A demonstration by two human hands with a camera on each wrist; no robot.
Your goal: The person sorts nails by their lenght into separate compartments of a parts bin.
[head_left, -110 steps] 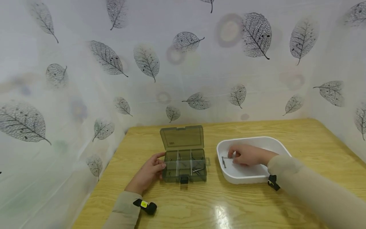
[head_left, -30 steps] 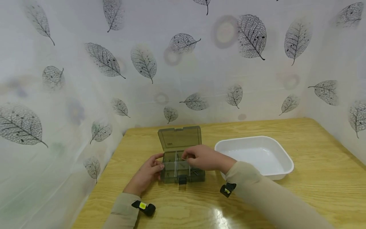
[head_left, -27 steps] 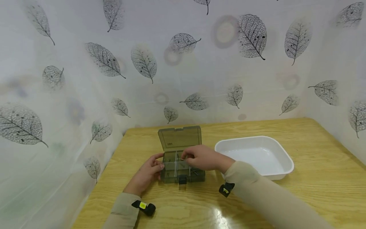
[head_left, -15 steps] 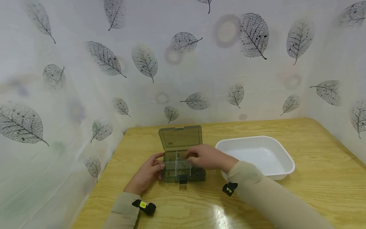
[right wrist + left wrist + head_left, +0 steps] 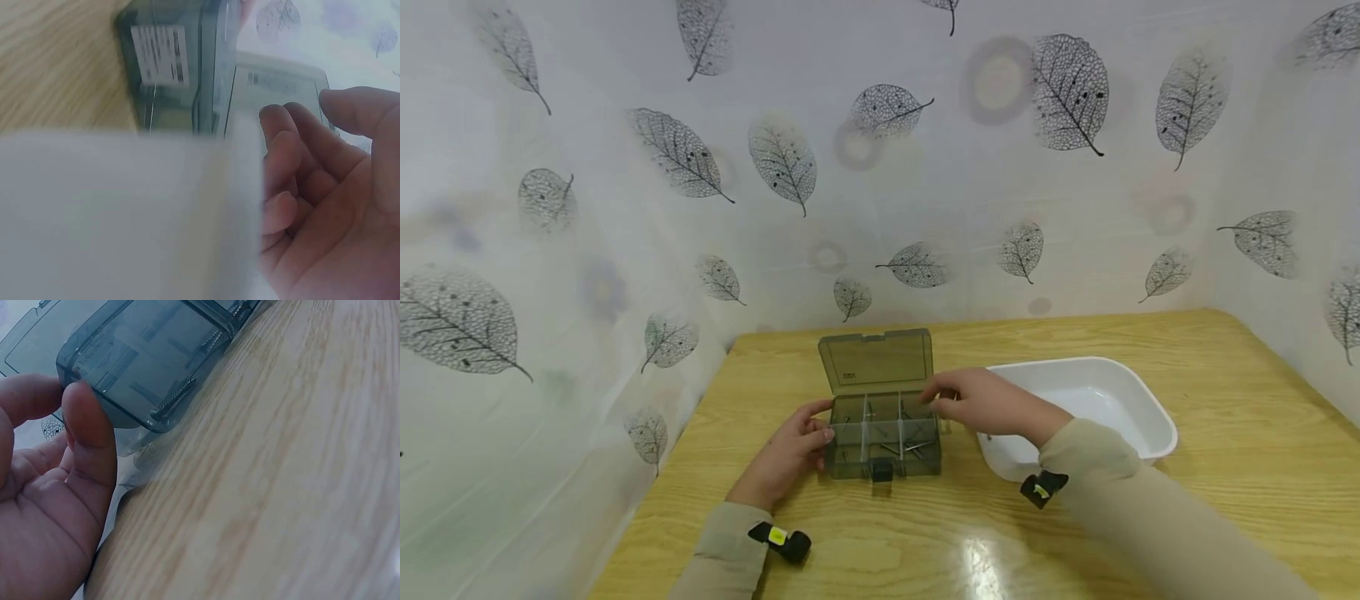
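A smoky clear plastic organizer box (image 5: 883, 467) stands on the table with its lid (image 5: 878, 362) raised at the back. Small dividers split it into several compartments, and metal screws (image 5: 917, 446) lie in them. At the box's left end my left hand (image 5: 786, 454) holds the corner between thumb and fingers. In the left wrist view a threaded screw (image 5: 174, 399) shows through the wall near that thumb (image 5: 87, 419). My right hand (image 5: 981, 404) hovers at the box's back right corner, fingers loosely bent. In the right wrist view a gap separates its thumb (image 5: 350, 109) from the fingers, with nothing held.
Right of the box is a white plastic tray (image 5: 1123, 375), partly covered by my right forearm, with a small dark bit (image 5: 989, 437) near its left wall. The wooden table (image 5: 850, 542) ends at a leaf-printed sheet (image 5: 925, 183) behind and on both sides.
My right hand went from picking in the tray to the box's middle compartments, its fingers parted there, and it has since moved right toward the tray. The left hand stays at the box.
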